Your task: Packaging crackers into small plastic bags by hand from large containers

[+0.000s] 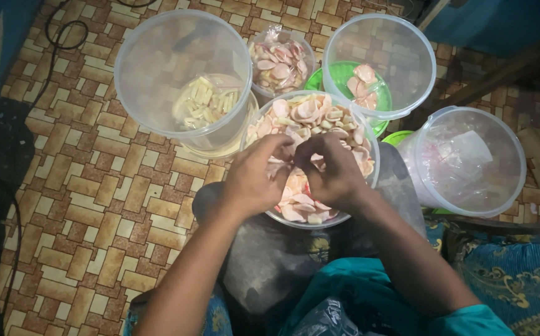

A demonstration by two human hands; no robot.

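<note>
The crackers (307, 115) fill the tub (374, 163) on the lap, close for sorting. Left hand (254, 177) and right hand (332, 171) meet over them, fingers pinched on pieces. 4 more tubs ring it on the floor (96, 205).

A home floor (96, 205), patterned vinyl, snack tubs (183, 81).

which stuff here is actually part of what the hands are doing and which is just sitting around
In use:
- left hand and right hand, both in the crackers
- bowl of pink and white crackers

Lying about:
- tub with yellow sticks
- tub with a few pink crackers
- small bag of crackers
- tipped clear tub
- black cable
</note>
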